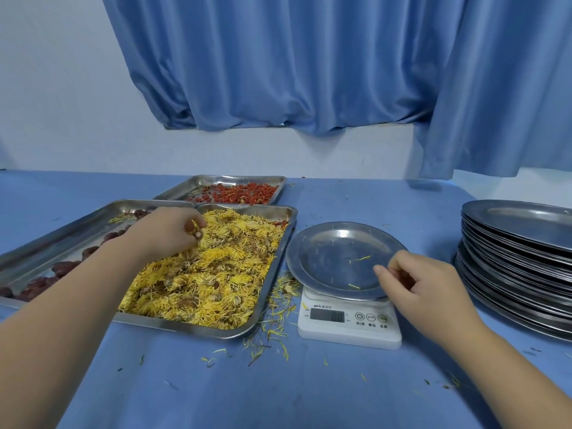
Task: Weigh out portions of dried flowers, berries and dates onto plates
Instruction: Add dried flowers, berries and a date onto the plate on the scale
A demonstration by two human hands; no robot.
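Blue-clothed table (309, 391), blue curtain (309, 72) behind on a white wall. Three steel trays at left: flower tray (216, 332) near-centre, heaped with dried yellow flowers (216, 274); berry tray (272, 182) just behind it with red berries (238, 193); date tray (62, 230) touching its left side, dark red dates (40, 284) along it. White digital scale (349, 323) sits just right of the flower tray, with a round steel plate (334, 258) on top; plate holds only a few stray petals. Stack of plates (520, 267) at far right. Loose petals (269, 335) scattered on the cloth between tray and scale. Left hand (168, 230) is over the far-left part of the flower pile, fingers curled, pinching a dried flower head (195, 233). Right hand (424, 283) is at the plate's near-right rim, fingers curled with thumb and forefinger close together; can't tell if they grip anything.
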